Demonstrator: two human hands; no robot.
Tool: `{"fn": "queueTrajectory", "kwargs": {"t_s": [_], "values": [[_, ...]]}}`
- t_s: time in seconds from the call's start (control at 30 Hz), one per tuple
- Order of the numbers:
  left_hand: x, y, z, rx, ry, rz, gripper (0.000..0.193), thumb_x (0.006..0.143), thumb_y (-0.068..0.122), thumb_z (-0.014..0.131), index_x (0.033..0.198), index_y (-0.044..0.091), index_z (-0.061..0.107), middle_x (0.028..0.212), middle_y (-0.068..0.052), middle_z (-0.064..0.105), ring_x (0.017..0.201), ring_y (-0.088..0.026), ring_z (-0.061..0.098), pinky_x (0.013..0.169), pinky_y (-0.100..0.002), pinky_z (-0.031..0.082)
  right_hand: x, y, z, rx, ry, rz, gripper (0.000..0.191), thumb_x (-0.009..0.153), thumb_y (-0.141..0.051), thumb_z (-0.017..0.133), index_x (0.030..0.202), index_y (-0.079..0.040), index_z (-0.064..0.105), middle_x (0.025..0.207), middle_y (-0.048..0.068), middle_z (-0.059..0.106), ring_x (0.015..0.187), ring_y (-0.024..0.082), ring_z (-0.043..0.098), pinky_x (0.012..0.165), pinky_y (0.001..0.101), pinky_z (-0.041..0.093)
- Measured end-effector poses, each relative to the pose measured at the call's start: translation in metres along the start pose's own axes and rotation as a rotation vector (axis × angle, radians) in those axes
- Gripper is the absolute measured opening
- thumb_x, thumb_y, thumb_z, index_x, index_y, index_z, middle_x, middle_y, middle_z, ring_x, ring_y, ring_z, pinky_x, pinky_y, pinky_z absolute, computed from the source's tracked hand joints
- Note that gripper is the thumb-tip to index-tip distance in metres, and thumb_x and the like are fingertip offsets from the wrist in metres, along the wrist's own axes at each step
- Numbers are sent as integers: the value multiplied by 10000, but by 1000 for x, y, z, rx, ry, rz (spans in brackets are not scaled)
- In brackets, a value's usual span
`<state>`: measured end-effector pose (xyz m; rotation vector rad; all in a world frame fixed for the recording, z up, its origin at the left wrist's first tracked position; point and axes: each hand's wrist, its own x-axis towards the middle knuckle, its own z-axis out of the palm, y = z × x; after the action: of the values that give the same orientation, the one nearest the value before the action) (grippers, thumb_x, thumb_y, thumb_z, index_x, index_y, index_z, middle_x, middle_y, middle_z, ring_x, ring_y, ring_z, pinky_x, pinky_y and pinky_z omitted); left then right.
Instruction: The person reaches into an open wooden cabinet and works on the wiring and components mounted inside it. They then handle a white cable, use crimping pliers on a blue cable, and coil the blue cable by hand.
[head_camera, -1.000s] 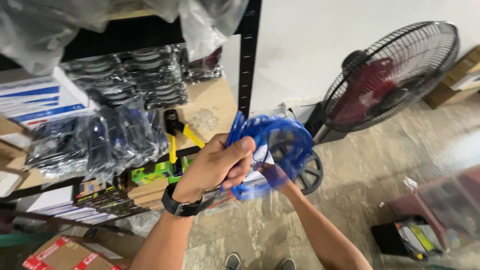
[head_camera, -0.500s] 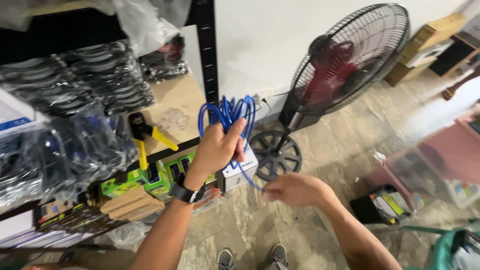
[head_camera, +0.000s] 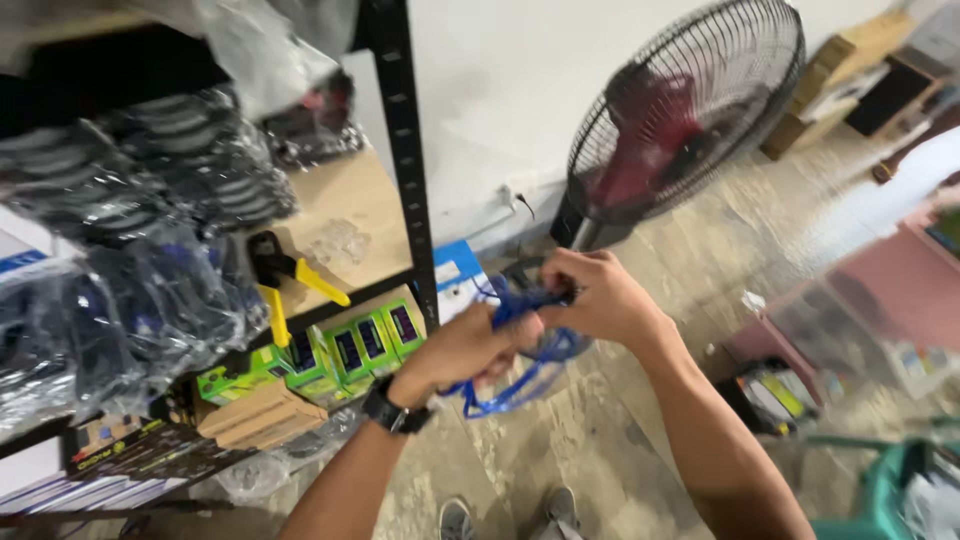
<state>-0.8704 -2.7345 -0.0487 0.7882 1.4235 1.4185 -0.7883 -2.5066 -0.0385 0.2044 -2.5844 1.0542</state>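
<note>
**Open floor ahead, shelves crowding the left**

Bare floor lies open below both hands. On the left, the black shelf post, bagged cables and green boxes stand close. The standing fan blocks the way ahead.

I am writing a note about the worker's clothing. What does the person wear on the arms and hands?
Both forearms are bare: no sleeves reach into view, and there are no gloves. The left hand has a black wristwatch with a dark band at the wrist. The right hand and its wrist carry nothing: no watch or bracelet shows. No rings can be made out on the fingers, though motion blur hides fine detail.
</note>
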Motion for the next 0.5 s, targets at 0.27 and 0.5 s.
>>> {"fn": "queueTrajectory", "kwargs": {"t_s": [0.27, 0.5], "values": [[-56, 33, 0, -174, -42, 15, 303, 952, 291, 735, 879, 33, 594, 549, 31, 477, 391, -68, 408, 352, -257, 318, 1, 129, 69, 681, -88, 468, 506, 1045, -398, 406, 1044, -29, 752, 982, 55, 786, 932, 142, 722, 878, 284, 548], [-79, 54, -13, -503, 79, 182, 190, 958, 220, 660, 916, 39, 618, 550, 1, 447, 378, -65, 353, 339, -238, 245, 4, 107, 129, 802, -320, 272, 364, 969, -156, 625, 1282, 29, 647, 1183, 120, 729, 1084, 224, 687, 952, 368, 536]]}}
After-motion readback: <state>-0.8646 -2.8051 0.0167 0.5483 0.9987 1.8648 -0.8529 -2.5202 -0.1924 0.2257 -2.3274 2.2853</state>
